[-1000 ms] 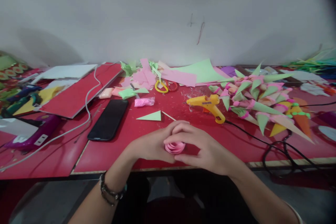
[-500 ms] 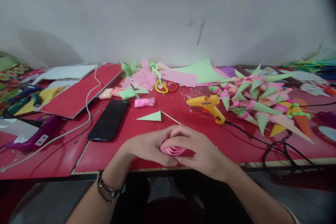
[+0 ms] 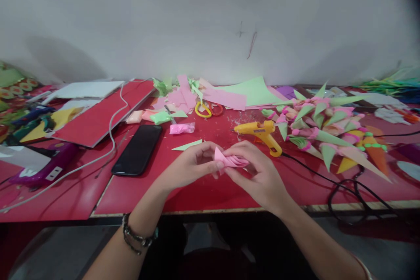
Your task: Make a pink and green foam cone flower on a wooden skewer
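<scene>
The work piece, a pink rolled form of thin layered paper (image 3: 236,162), is held between both bare hands, above the near part of the red flat-topped table (image 3: 197,203). Its long axis appears to run roughly sideways: the pointed flap lies toward the left hand (image 3: 190,167), the stacked curved edges toward the right hand (image 3: 264,177). Neither hand is nearer; both touch the piece. The left hand is closed to a pinch, thumb against the near face beside the flap; its other fingers are partly hidden behind the paper. The right hand is half curled, index finger along the far upper side and thumb below; the exact contact under the layers cannot be told. A pale green paper triangle (image 3: 186,145) lies just beyond the left hand; a yellow plastic glue gun (image 3: 256,128) lies beyond the right hand.
</scene>
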`<state>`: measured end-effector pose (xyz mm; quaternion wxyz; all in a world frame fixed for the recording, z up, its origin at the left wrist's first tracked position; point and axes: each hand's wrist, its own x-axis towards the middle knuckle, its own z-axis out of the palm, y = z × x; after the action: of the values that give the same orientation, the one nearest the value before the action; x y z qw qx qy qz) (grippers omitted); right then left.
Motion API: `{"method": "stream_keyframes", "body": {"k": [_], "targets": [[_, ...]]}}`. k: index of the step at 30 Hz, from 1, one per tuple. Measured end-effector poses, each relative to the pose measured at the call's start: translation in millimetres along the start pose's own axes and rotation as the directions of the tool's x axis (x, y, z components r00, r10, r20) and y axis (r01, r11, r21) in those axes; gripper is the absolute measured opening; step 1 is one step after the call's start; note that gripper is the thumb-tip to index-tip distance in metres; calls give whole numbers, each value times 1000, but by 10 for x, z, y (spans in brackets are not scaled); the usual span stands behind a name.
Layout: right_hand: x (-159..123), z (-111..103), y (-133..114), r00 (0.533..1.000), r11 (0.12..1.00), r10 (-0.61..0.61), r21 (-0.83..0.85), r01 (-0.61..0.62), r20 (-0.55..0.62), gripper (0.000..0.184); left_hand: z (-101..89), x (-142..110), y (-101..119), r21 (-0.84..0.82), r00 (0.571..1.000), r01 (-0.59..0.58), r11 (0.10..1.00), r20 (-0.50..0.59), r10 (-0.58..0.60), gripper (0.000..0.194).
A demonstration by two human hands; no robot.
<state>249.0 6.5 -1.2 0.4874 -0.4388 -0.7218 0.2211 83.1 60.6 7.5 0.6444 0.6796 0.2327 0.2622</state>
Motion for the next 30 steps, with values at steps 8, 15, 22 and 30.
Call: {"method": "stream_keyframes", "body": {"k": [8, 15, 22, 30], "targets": [[0, -15, 14, 996, 988, -87, -127, 90, 29, 26, 17, 14, -16, 60, 1000, 20, 998, -13, -19, 20], [-9, -40, 29, 985, 966, -81, -232, 115, 151, 28, -25, 32, -19, 35, 990, 138, 990, 7, -138, 20], [-17, -23, 32, 983, 961, -66, -254, 109, 173, 25, -60, 35, -49, 8, 968, 249, 969, -14, -249, 22], [-26, 3, 25, 983, 945, -108, -292, 149, 151, 25, -63, 35, -67, 4, 968, 248, 969, -40, -248, 22]]}}
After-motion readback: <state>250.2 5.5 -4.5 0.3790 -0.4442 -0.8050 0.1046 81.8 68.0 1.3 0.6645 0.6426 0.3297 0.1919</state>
